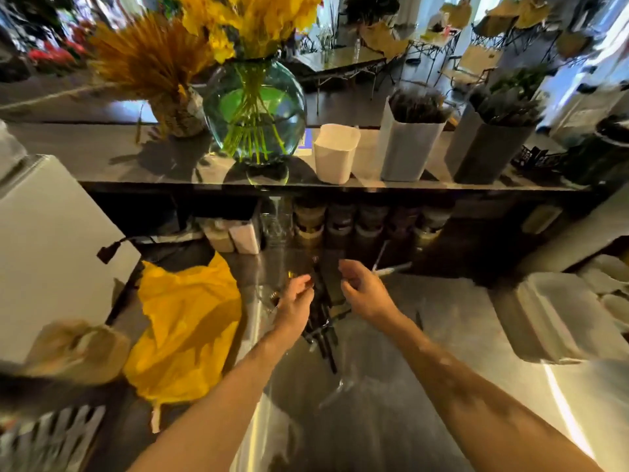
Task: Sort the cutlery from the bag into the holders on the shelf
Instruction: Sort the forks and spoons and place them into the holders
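Observation:
A pile of black cutlery [323, 327] lies on the steel counter between my hands. My left hand [295, 299] is at the pile's left side, its fingertips pinching a black piece that sticks up at the far end. My right hand [361, 290] hovers over the pile's right side with loosely curled fingers and nothing visible in it. A crumpled yellow bag [185, 330] lies to the left. On the shelf [136, 158] above stand a short white holder [335, 155], a taller white holder [408, 149] and a grey holder [486, 151], the last two filled with dark cutlery.
A round glass vase of yellow flowers [255, 110] and a dried bunch [153, 63] occupy the shelf's left half. Jars [340, 219] line the space under the shelf. A white wrapped stick [391, 270] lies behind my right hand. White containers [544, 315] sit to the right.

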Demonstrator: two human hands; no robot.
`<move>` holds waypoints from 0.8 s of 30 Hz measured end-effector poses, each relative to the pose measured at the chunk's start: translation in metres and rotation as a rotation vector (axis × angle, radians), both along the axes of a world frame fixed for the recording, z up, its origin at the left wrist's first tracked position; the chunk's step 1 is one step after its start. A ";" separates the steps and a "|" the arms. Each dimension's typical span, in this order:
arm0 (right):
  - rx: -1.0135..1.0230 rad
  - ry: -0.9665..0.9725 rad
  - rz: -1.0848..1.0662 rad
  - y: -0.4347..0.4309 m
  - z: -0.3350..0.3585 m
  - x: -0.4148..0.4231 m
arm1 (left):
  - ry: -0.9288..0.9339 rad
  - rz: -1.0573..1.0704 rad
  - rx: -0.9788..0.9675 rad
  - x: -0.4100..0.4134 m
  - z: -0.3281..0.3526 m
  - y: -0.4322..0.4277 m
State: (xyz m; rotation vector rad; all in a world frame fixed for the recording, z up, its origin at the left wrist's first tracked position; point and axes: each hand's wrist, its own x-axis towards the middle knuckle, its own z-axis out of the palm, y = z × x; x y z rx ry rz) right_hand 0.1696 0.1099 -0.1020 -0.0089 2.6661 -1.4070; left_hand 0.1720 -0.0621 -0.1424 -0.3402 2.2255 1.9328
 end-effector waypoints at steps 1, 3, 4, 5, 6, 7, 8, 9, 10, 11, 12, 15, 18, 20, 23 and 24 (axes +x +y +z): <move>-0.001 -0.037 -0.003 -0.004 -0.011 0.005 | -0.047 0.029 0.024 0.007 -0.011 -0.006; -0.006 -0.105 -0.009 -0.013 -0.033 0.014 | -0.143 0.085 0.036 0.023 -0.028 -0.017; -0.006 -0.115 -0.010 -0.016 -0.041 0.019 | -0.170 0.118 0.027 0.032 -0.035 -0.021; -0.008 -0.136 -0.017 -0.021 -0.052 0.020 | -0.197 0.122 0.008 0.040 -0.046 -0.026; -0.012 -0.155 -0.017 -0.023 -0.060 0.022 | -0.220 0.104 -0.008 0.046 -0.053 -0.030; -0.012 -0.200 -0.022 -0.026 -0.065 0.025 | -0.247 0.091 -0.011 0.052 -0.060 -0.033; -0.020 -0.232 -0.023 -0.028 -0.071 0.026 | -0.273 0.088 -0.003 0.055 -0.065 -0.037; -0.022 -0.257 -0.032 -0.029 -0.077 0.026 | -0.285 0.098 0.011 0.057 -0.069 -0.040; -0.028 -0.270 -0.046 -0.029 -0.083 0.025 | -0.296 0.104 0.002 0.058 -0.071 -0.042; -0.031 -0.284 -0.059 -0.030 -0.086 0.025 | -0.296 0.097 -0.012 0.058 -0.073 -0.043; -0.028 -0.293 -0.072 -0.033 -0.094 0.021 | -0.297 0.093 -0.022 0.054 -0.078 -0.046; 0.040 -0.331 -0.083 -0.040 -0.108 0.006 | -0.286 0.040 -0.095 0.042 -0.092 -0.050; 0.137 -0.305 -0.078 -0.047 -0.123 -0.016 | -0.320 0.089 0.004 0.031 -0.099 -0.052; 0.171 -0.286 -0.069 -0.047 -0.135 -0.029 | -0.388 0.004 -0.061 0.023 -0.097 -0.052; 0.173 -0.292 -0.097 -0.052 -0.145 -0.052 | -0.362 -0.083 -0.180 0.003 -0.106 -0.044; 0.163 -0.306 -0.128 -0.054 -0.143 -0.063 | -0.339 -0.108 -0.202 -0.006 -0.109 -0.040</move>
